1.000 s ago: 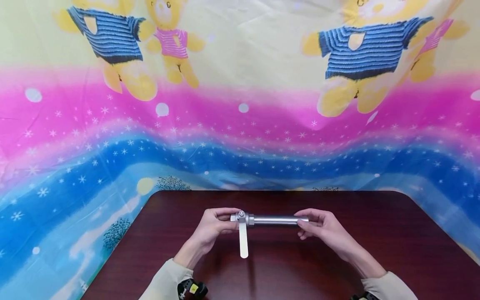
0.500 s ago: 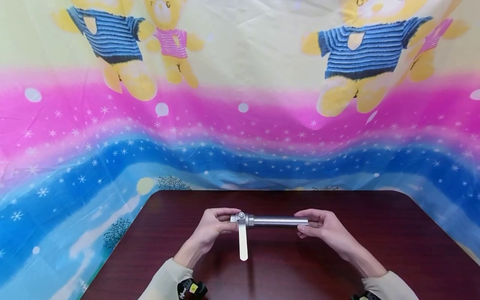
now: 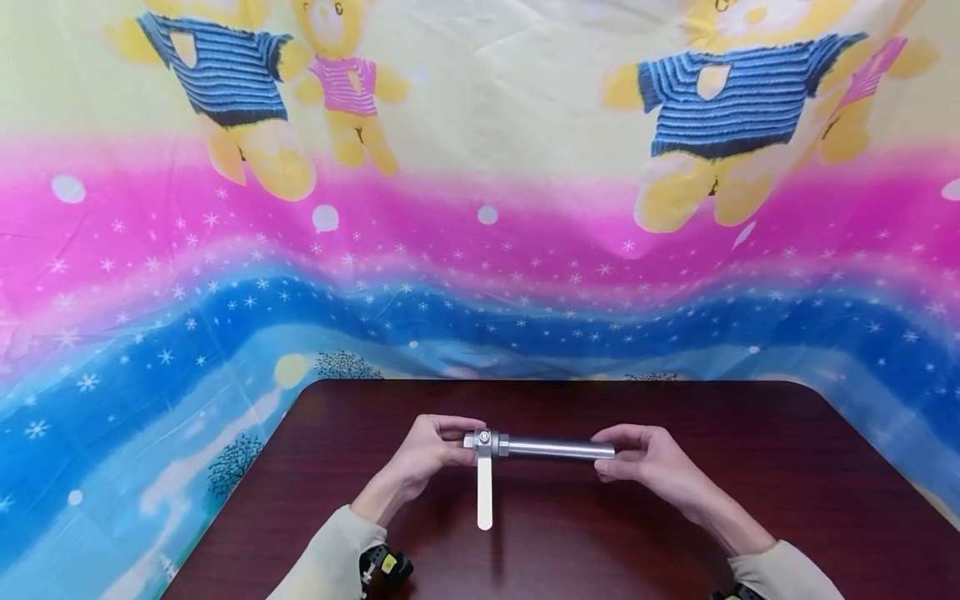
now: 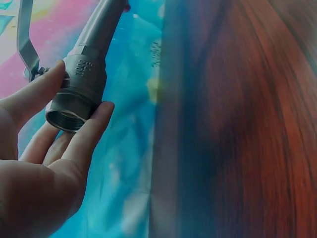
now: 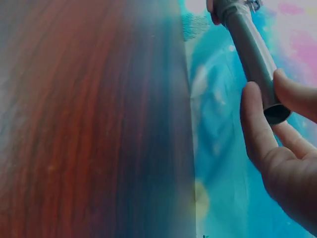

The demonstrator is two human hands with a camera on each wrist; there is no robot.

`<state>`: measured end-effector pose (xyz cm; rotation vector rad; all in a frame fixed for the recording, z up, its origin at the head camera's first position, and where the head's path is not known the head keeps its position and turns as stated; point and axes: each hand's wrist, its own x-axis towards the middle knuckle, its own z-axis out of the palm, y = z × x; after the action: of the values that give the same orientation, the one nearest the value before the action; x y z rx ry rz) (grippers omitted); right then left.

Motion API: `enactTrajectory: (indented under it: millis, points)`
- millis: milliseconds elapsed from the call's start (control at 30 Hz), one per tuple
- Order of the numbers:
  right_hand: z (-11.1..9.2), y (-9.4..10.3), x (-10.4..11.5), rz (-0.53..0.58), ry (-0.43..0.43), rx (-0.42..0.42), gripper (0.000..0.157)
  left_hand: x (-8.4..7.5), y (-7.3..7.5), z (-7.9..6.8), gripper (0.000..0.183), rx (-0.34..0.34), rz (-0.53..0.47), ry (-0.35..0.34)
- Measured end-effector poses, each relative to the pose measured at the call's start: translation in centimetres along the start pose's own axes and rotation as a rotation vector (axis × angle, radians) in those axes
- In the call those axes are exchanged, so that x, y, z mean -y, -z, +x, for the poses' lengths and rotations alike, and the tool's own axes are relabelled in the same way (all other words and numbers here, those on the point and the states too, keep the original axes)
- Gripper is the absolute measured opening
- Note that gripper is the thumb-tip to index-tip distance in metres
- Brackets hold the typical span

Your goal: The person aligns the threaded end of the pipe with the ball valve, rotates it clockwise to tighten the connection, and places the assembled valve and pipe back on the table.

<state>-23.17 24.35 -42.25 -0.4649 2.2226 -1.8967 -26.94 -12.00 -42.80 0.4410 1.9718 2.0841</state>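
A metal ball valve point(image 3: 492, 443) with a long flat lever handle point(image 3: 485, 493) is joined to a smooth metal pipe point(image 3: 557, 448), both raised off the table. My left hand point(image 3: 423, 458) grips the valve body at its left end, thumb and fingers around it. In the left wrist view, the valve's open threaded end point(image 4: 68, 119) faces the palm. My right hand point(image 3: 654, 460) pinches the pipe near its free right end between thumb and fingers. That end shows as a hollow round opening point(image 5: 276, 114) in the right wrist view. The lever points toward me.
A dark red-brown wooden table point(image 3: 570, 533) with rounded far corners lies under the hands. Behind it hangs a colourful cloth point(image 3: 480, 275) printed with bears and snowflakes. A black device point(image 3: 386, 568) is strapped at the left wrist, below the pale sleeve.
The pipe's right end has dipped slightly, so the assembly slopes down to the right. The lever has swung a little lower. My right fingers have shifted on the pipe; the left hand still grips the valve.
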Motion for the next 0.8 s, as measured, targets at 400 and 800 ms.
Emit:
enactTrajectory:
  millis: [400,800]
  points:
    - [0.4,-0.7,-1.5,-0.295,-0.111,-0.119,0.043,2.2,0.0,0.9,0.051,0.03,0.251,0.02]
    - [0.9,-1.2,-2.2,-0.425,-0.17,-0.15,0.037,2.5,-0.5,0.5,0.047,0.002,0.494,-0.031]
